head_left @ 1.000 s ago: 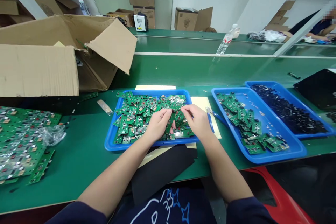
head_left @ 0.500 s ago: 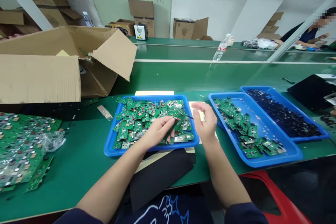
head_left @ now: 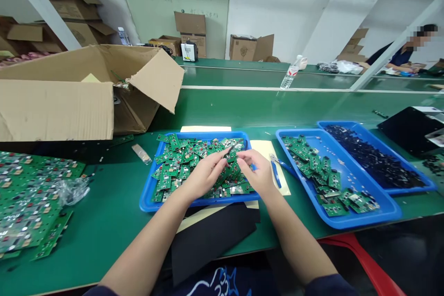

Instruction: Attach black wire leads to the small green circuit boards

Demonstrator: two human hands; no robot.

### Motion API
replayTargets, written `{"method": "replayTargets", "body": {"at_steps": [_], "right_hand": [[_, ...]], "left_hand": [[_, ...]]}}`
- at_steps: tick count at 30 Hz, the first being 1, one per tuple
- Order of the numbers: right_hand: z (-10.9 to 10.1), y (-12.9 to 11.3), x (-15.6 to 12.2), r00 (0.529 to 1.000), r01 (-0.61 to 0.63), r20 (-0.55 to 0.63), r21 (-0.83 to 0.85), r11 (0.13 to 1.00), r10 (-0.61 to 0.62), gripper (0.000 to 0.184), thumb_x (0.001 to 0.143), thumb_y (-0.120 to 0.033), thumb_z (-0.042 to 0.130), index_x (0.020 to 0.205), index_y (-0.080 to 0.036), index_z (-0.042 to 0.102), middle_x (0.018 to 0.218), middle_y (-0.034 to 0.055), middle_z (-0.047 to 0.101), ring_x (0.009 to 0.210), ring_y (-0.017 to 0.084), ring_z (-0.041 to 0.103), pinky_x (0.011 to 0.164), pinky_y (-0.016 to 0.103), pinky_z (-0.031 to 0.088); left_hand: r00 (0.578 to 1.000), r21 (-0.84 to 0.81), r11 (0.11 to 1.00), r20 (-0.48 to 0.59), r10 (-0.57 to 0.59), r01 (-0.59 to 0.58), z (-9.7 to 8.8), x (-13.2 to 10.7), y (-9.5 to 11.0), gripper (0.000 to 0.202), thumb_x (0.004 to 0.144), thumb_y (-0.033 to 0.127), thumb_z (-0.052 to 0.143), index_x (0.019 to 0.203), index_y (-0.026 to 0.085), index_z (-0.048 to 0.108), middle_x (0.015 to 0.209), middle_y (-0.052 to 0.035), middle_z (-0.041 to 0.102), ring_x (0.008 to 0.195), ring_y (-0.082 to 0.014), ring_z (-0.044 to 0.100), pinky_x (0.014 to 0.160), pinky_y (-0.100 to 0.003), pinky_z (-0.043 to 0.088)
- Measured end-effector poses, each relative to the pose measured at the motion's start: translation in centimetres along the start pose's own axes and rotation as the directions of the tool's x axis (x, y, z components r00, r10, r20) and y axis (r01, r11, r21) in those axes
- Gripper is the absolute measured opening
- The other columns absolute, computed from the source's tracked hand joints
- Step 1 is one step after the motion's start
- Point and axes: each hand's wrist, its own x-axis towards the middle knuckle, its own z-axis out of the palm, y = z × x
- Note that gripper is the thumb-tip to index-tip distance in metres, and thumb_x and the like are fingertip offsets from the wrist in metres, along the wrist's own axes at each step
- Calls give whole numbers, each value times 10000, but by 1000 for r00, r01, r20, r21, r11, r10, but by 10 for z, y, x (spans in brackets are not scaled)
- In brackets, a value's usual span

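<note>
A blue tray [head_left: 149, 192] full of small green circuit boards [head_left: 180, 162] sits in front of me on the green bench. My left hand [head_left: 203, 176] is over the tray's right half, fingers pinched on a small green circuit board [head_left: 229, 151] raised above the pile. My right hand [head_left: 255, 171] is right beside it at the tray's right edge, fingers curled toward the same board; what it grips is hidden.
A second blue tray [head_left: 350, 178] holds green boards, a third blue tray [head_left: 409, 189] holds dark parts. Blue-handled pliers [head_left: 277, 169] lie on yellow paper. An open cardboard box [head_left: 83, 88] stands left. Board panels [head_left: 27, 199] lie far left. A water bottle [head_left: 290, 74] and another person [head_left: 398, 58] are beyond.
My right hand swung out toward the paper beside the tray, then came back to meet my left hand over the pile. My left hand stayed on its board.
</note>
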Motion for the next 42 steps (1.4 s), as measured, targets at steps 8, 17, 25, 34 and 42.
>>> {"method": "replayTargets", "body": {"at_steps": [8,17,25,34,42], "right_hand": [[-1,0,2,991,-132,29,63,989,131,95,798,-259,551,739,-186,565,638,-3,567,538,120,551,522,240,484],[2,1,-1,998,-13,60,31,999,11,118,852,-217,497,742,-193,530,667,-1,518,579,122,500,555,254,441],[-1,2,-4,979,45,180,283,958,-99,105,842,-175,528,861,-215,623,845,48,590,721,158,584,625,302,502],[-3,14,3,901,-354,-85,422,835,425,106,754,-235,585,735,-207,685,882,39,652,854,191,608,731,343,505],[-9,17,11,827,-339,-189,584,737,530,118,742,-305,618,791,-208,666,815,26,662,801,171,616,666,298,491]], "left_hand": [[982,202,975,180,50,-87,3,-1,-4,442,914,323,429,1350,257,450,1058,-87,620,941,-218,554,868,-344,433],[995,218,971,66,80,-93,5,2,-13,357,886,304,518,1230,219,557,1017,-68,653,908,-207,591,846,-351,475],[957,307,916,-46,285,-258,3,1,-17,309,889,242,520,1195,209,551,1013,-76,632,939,-201,593,834,-361,500],[669,528,701,-297,681,-479,-9,1,-15,336,829,63,545,1113,244,543,1129,-75,544,1146,-233,531,997,-488,436],[631,531,643,-238,738,-552,-1,-2,-12,329,824,42,535,1090,235,544,1169,-85,510,1213,-261,490,997,-528,436]]}}
